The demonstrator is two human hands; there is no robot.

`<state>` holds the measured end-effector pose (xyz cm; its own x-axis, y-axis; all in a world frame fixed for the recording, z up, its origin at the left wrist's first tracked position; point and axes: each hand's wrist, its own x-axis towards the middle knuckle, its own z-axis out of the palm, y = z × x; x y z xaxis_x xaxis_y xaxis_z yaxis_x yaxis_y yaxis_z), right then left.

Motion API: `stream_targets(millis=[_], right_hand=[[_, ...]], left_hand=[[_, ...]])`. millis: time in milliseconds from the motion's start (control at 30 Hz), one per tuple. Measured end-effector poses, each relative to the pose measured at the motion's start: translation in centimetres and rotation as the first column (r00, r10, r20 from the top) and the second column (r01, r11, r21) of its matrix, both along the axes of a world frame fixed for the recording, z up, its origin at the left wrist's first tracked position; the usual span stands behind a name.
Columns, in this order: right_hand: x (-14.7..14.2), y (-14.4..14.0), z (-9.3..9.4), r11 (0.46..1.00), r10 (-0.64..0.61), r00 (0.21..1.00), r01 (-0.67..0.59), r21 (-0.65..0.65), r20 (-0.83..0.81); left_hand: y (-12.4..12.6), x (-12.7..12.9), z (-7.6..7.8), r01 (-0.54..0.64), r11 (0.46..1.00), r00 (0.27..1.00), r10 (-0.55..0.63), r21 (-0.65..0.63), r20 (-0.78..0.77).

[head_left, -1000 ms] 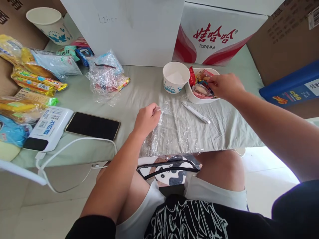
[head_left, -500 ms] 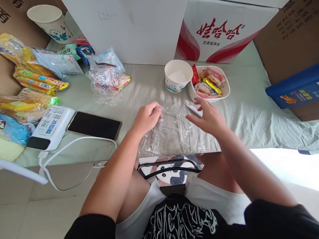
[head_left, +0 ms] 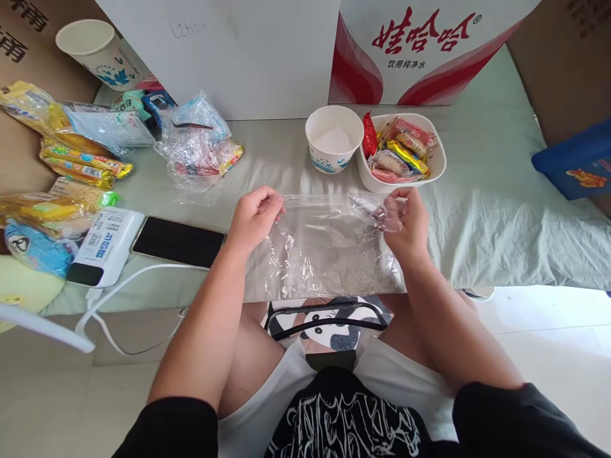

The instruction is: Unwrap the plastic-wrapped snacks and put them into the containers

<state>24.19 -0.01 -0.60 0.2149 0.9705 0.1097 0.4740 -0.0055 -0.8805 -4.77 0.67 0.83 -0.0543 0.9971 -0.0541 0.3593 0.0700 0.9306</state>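
Between left grip [head_left: 254, 218] and right grip [head_left: 409, 224], clear plastic film [head_left: 324, 242]

The left forearm [head_left: 205, 331] and right forearm [head_left: 456, 324] reach forward, both slanting inward. The left hand [head_left: 255, 217] is bent into a pinch; the right hand [head_left: 411, 222], apart and roughly level, curls inward, gripping.

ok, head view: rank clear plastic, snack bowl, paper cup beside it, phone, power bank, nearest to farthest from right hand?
From the right hand:
1. Clear plastic: in its grip
2. Snack bowl: just beyond it
3. Paper cup: left of the bowl
4. Phone: farther left
5. Power bank: left of the phone
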Motion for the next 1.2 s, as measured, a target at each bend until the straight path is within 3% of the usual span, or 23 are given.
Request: stream_targets(millis=[133, 200, 300, 367, 433, 500, 600, 700, 767, 867, 967, 1200], right_hand=[[0.4, 0.1, -0.3, 0.998, -0.017, 1.0, 0.018, 0.061, -0.007], [0.7, 0.1, -0.2, 0.994, -0.017, 1.0, 0.016, 0.11, 0.004], [1.0, -0.1, 0.1, 0.988, -0.03, 0.999, 0.036, 0.147, -0.043], [1.0, -0.2, 0.3, 0.987, -0.035, 0.994, 0.05, 0.151, -0.099], [0.8, -0.3, 0.5, 0.987, -0.034, 0.99, 0.055, 0.153, -0.139], [0.5, -0.4, 0.6, 0.986, -0.013, 0.985, 0.041, 0.161, -0.171], [0.4, -0.4, 0.6, 0.985, 0.102, 0.963, -0.064, 0.157, -0.248], [0.6, -0.2, 0.2, 0.964, 0.264, 0.922, -0.262, 0.047, -0.281], [0.8, -0.1, 0.0, 0.944, 0.308, 0.923, -0.327, -0.05, -0.232], [0.8, -0.1, 0.0, 0.955, 0.25, 0.949, -0.274, -0.113, -0.191], [0.6, -0.3, 0.3, 0.963, 0.218, 0.937, -0.252, -0.099, -0.272], [0.7, -0.3, 0.9, 0.956, 0.243, 0.803, -0.294, -0.007, -0.545]], left_hand=[[0.3, -0.1, 0.6, -0.034, 0.998, 0.999, 0.033, 0.053, 0.017], [0.0, -0.4, 1.2, -0.102, 0.988, 0.98, 0.08, 0.115, 0.179], [-0.9, -0.9, 2.1, -0.197, 0.966, 0.878, 0.098, 0.167, 0.468], [-1.6, -1.0, 2.3, -0.074, 0.991, 0.846, 0.004, 0.11, 0.534], [-2.0, -0.7, 2.1, 0.16, 0.987, 0.855, -0.123, -0.029, 0.504], [-1.9, -0.2, 1.3, 0.251, 0.952, 0.894, -0.157, -0.178, 0.42], [-1.1, 0.6, 0.1, 0.048, 0.975, 0.956, 0.018, -0.218, 0.291], [-0.3, 0.6, -0.4, -0.095, 0.982, 0.952, 0.137, -0.161, 0.273], [-0.1, 0.4, -0.3, -0.106, 0.982, 0.953, 0.145, -0.156, 0.265], [-0.2, -0.2, 0.0, -0.084, 0.98, 0.967, 0.124, -0.178, 0.223], [-0.4, -0.6, 0.5, -0.05, 0.985, 0.963, 0.092, -0.167, 0.254], [-0.6, -1.0, 1.3, -0.05, 0.997, 0.849, 0.077, -0.066, 0.523]])
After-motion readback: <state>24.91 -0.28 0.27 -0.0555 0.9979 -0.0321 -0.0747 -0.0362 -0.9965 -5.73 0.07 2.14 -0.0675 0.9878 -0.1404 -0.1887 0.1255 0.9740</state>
